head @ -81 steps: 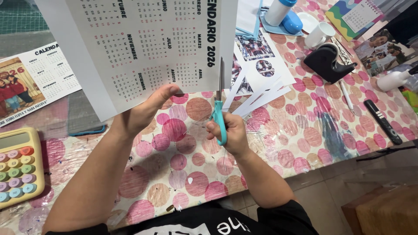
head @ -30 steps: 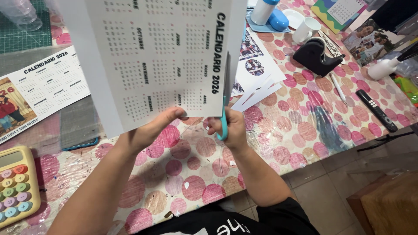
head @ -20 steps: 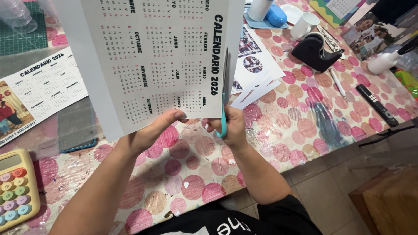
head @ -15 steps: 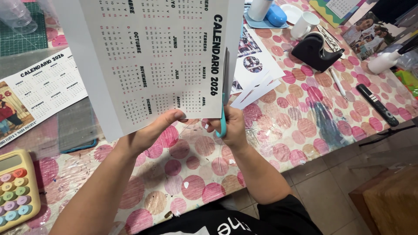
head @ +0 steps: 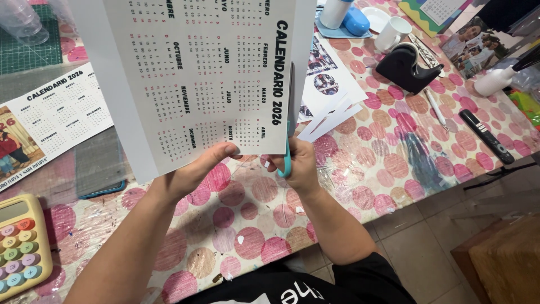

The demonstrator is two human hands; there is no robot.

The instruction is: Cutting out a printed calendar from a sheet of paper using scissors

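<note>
Our left hand (head: 194, 171) pinches the bottom edge of the printed calendar sheet (head: 197, 79), holding it up above the table, while our right hand (head: 295, 166) grips the teal-handled scissors (head: 288, 129), blades up along the sheet's right side. Beneath, we see the pink-dotted tablecloth (head: 388, 163), white paper strips (head: 332, 118) just beside the scissors, and a pastel calculator (head: 19, 247) far left.
</note>
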